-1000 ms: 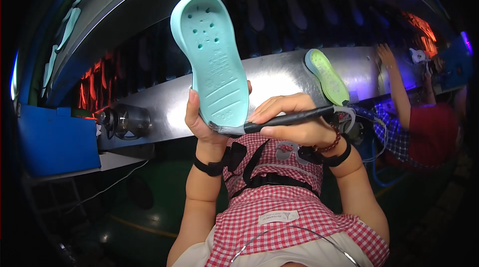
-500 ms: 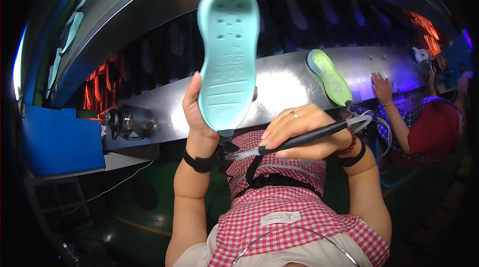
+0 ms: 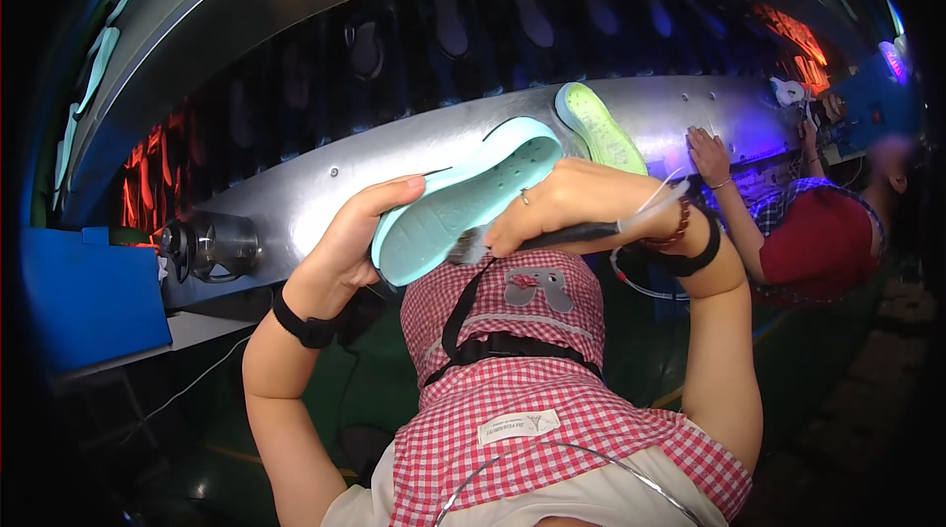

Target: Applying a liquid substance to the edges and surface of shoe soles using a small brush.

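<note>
Head view | our left hand [image 3: 351, 239] grips the blue sole [image 3: 453, 207], above the bench's [image 3: 320, 200] near edge | right hand [image 3: 572, 204] grips a brush [image 3: 581, 233] — seemingly brushing | next stroke, we judge — needs a steady sole

Wide head view — looking down, close in.

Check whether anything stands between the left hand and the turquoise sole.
Nothing visible does: the left hand holds the turquoise sole directly. The black-handled tool in the right hand is by the sole's right edge.
</note>
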Available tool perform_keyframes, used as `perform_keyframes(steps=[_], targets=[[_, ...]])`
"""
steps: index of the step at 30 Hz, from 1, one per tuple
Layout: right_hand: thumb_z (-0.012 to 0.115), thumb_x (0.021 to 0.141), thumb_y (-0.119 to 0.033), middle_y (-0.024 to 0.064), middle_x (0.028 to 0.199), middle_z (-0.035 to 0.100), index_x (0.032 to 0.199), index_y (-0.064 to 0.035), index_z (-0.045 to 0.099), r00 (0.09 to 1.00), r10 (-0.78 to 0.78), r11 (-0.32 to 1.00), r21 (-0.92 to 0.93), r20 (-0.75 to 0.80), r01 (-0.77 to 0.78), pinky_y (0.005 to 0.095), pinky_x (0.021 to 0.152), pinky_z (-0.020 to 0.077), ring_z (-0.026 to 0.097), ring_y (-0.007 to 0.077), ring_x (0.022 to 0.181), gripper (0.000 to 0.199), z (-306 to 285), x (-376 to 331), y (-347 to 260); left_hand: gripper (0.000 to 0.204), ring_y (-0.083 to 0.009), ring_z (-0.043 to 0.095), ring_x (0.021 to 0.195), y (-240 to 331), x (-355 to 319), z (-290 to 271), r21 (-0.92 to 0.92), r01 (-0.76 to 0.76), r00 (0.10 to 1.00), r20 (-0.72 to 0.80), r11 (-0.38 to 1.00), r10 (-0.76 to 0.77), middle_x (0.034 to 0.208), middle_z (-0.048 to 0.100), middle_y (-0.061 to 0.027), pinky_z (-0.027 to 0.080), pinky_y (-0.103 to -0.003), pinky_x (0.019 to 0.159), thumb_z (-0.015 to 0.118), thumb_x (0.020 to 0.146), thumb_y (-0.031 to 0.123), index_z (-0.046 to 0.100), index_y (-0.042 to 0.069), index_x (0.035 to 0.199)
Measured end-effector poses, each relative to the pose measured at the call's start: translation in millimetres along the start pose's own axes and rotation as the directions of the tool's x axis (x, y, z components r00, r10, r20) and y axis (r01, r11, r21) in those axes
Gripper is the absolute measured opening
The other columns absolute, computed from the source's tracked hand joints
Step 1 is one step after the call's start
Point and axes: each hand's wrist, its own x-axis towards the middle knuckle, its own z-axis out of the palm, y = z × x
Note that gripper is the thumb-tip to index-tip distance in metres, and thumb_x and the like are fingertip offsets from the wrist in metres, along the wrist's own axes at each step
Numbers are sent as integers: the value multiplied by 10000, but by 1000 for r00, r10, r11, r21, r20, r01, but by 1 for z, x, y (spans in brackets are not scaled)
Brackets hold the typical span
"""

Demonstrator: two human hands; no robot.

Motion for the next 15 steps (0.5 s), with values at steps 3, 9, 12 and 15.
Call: perform_keyframes(steps=[3,9,12,15], targets=[[611,713,-49,93,910,643,935,-55,614,993,-79,997,-32,-82,77,334,719,476,606,273,856,223,-7,-1,-3,424,-186,622,830,-3,-1,-1,-57,-2,1000,-29,998,1,1008,593,-152,526,-274,682,529,835,230,497,-48,1152],[612,744,-61,118,881,652,962,-32,624,998,69,972,-226,0,-68,303,635,505,641,239,724,220,-14,-13,4,455,-221,610,897,-6,3,-9,-18,-64,998,-25,998,64,1049,578,-172,523,-310,739,507,850,257,464,-51,1182],[615,796,-104,27,670,613,998,-24,632,882,421,839,460,-212,-290,168,426,406,534,46,489,217,-6,-7,-2,500,-265,583,962,-15,9,0,-319,-62,995,50,946,82,1100,549,-199,516,-350,767,470,863,289,410,-49,1227],[632,780,-93,44,706,612,954,-23,648,781,472,819,532,-410,-215,171,415,400,507,53,475,188,20,7,31,513,-334,561,993,-35,24,-11,-416,-127,982,75,901,174,1153,512,-220,507,-465,791,419,873,304,370,-45,1245]])
